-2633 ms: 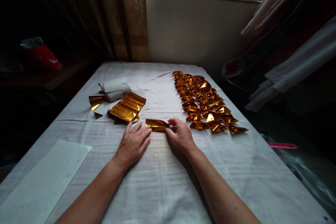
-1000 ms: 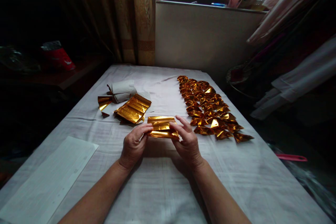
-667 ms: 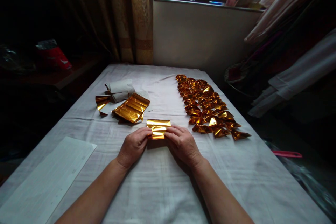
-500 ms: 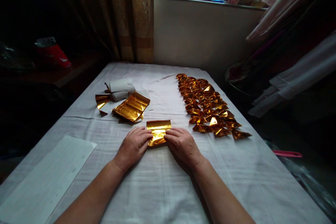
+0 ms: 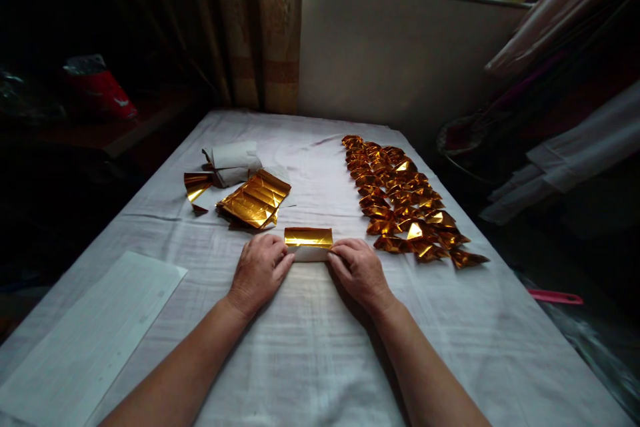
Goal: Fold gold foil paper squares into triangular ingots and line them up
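Observation:
A small sheet of gold foil paper (image 5: 308, 237) lies in front of me, its near part folded up so that the white back shows. My left hand (image 5: 259, 271) is closed on the sheet's left end, thumb along the white fold. At the right end, my right hand (image 5: 361, 273) pinches the same fold between thumb and fingers. Just beyond my left hand lies a stack of creased gold foil sheets (image 5: 256, 199). Several folded gold foil pieces (image 5: 395, 197) stand in rows to the right.
White-backed paper (image 5: 234, 157) and a curled gold strip (image 5: 197, 185) lie behind the stack. A long white sheet (image 5: 95, 340) rests at the left on the cloth-covered table (image 5: 310, 360). Hanging clothes (image 5: 590, 140) are at the right, and a curtain (image 5: 265, 33) hangs beyond the table.
The near edge of the gold sheet has been folded up and away from me, turning gold to white there. The view has shifted slightly.

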`<state>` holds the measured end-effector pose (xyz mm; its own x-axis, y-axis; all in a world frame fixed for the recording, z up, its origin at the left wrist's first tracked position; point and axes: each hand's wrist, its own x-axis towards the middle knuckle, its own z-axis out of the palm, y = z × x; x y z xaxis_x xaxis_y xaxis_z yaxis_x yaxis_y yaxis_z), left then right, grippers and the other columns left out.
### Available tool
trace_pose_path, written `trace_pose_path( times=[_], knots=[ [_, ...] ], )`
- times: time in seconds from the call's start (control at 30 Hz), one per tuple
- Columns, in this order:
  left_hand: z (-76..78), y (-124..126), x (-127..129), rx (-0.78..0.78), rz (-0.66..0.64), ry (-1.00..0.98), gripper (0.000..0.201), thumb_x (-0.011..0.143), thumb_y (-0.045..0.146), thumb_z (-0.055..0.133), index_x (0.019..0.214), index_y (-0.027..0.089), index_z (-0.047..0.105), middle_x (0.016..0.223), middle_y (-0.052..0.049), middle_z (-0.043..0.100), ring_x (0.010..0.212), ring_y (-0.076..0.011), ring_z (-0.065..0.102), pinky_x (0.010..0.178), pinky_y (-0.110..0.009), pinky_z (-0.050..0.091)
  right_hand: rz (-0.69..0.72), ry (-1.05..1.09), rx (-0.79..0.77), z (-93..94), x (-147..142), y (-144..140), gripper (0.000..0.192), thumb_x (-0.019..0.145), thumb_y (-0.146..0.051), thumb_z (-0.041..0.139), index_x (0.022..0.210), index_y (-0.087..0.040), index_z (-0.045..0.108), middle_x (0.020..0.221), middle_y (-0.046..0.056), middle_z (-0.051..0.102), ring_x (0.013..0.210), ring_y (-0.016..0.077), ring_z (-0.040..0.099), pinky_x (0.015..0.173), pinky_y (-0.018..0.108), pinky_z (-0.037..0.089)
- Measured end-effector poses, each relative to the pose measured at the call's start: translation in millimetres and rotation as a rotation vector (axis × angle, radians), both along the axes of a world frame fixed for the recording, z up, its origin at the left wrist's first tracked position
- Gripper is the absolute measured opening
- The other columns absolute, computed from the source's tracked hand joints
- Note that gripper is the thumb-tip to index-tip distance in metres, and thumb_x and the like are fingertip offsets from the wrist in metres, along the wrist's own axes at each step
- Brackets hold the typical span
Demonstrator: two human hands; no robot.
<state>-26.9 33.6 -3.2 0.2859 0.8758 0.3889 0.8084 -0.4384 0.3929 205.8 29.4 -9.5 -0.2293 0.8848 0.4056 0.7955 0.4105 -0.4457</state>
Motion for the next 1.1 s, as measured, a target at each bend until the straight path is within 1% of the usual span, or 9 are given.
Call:
trace_pose_path(
  times=[0.2,0.27,0.33,0.4,0.5,0.6,0.67,0.9,1.1],
  knots=[
    [0.2,-0.5,4.8,-0.016,0.053,0.039,0.011,0.084,0.025,0.064,0.076,0.022,0.057,0.096,-0.005,0.066,0.094,-0.0247,0.056,0.083,-0.038,0.045,-0.185,-0.083,-0.019,-2.0,-11.3,-0.7,0.015,0.088,-0.028,0.060,0.074,-0.022,0.062,0.083,0.004,0.066,0.083,0.0223,0.059,0.078,0.034,0.040],
    [-2.1,-0.7,4.7,-0.019,0.073,0.056,0.006,0.084,0.025,0.064,0.085,0.021,0.060,0.097,-0.006,0.066,0.095,-0.0255,0.056,0.083,-0.039,0.046,-0.216,-0.084,-0.004,-3.4,-13.3,-0.6,0.008,0.087,-0.028,0.059,0.083,-0.022,0.063,0.084,0.005,0.066,0.083,0.0228,0.058,0.077,0.034,0.040],
    [-4.7,-0.8,4.4,0.010,0.079,0.061,0.017,0.086,0.024,0.062,0.102,0.021,0.063,0.105,-0.008,0.066,0.099,-0.0260,0.057,0.085,-0.040,0.046,-0.232,-0.060,0.018,-5.3,-13.7,-0.2,0.012,0.087,-0.027,0.057,0.095,-0.021,0.063,0.087,0.006,0.066,0.083,0.0229,0.057,0.077,0.034,0.039],
    [-6.2,-1.3,4.2,0.066,0.048,0.060,0.027,0.089,0.022,0.059,0.116,0.024,0.063,0.118,-0.009,0.064,0.108,-0.0258,0.056,0.090,-0.041,0.046,-0.234,-0.039,0.031,-7.2,-13.4,0.3,0.018,0.087,-0.026,0.056,0.102,-0.020,0.062,0.089,0.006,0.066,0.084,0.0229,0.058,0.077,0.034,0.039],
    [-4.0,-4.4,5.8,0.128,-0.097,0.091,0.025,0.092,0.023,0.056,0.111,0.030,0.069,0.130,-0.007,0.061,0.122,-0.0269,0.052,0.102,-0.046,0.040,-0.234,-0.045,0.028,-9.1,-13.0,0.5,0.017,0.087,-0.025,0.055,0.102,-0.020,0.062,0.089,0.006,0.066,0.084,0.0229,0.058,0.077,0.034,0.039],
    [0.7,-10.2,10.6,0.104,-0.255,0.150,0.026,0.093,0.027,0.056,0.116,0.030,0.068,0.134,-0.006,0.062,0.132,-0.0296,0.046,0.110,-0.053,0.030,-0.234,-0.054,0.036,-9.7,-13.3,0.2,0.017,0.087,-0.024,0.055,0.102,-0.020,0.062,0.090,0.006,0.066,0.085,0.0228,0.057,0.078,0.034,0.039],
    [2.6,-13.4,14.7,0.057,-0.303,0.175,0.033,0.093,0.033,0.057,0.125,0.029,0.064,0.136,-0.006,0.061,0.133,-0.0309,0.046,0.113,-0.054,0.025,-0.232,-0.060,0.044,-9.6,-13.5,0.0,0.017,0.088,-0.024,0.054,0.102,-0.020,0.062,0.090,0.006,0.067,0.085,0.0226,0.057,0.079,0.034,0.039],
    [2.6,-16.0,18.5,-0.006,-0.294,0.211,0.039,0.092,0.040,0.059,0.129,0.028,0.061,0.137,-0.005,0.061,0.135,-0.0336,0.045,0.115,-0.057,0.019,-0.232,-0.079,0.037,-7.1,-14.1,-0.2,0.016,0.087,-0.023,0.056,0.101,-0.020,0.062,0.090,0.006,0.066,0.085,0.0231,0.057,0.078,0.034,0.038],
    [3.8,-17.5,-6.0,0.012,-0.275,0.217,0.034,0.092,0.034,0.058,0.125,0.030,0.063,0.132,-0.003,0.065,0.133,-0.0340,0.047,0.115,-0.060,0.017,-0.229,-0.080,0.033,-7.1,-14.0,0.0,0.012,0.088,-0.024,0.055,0.098,-0.021,0.062,0.088,0.005,0.066,0.085,0.0230,0.057,0.078,0.034,0.038]
  ],
)
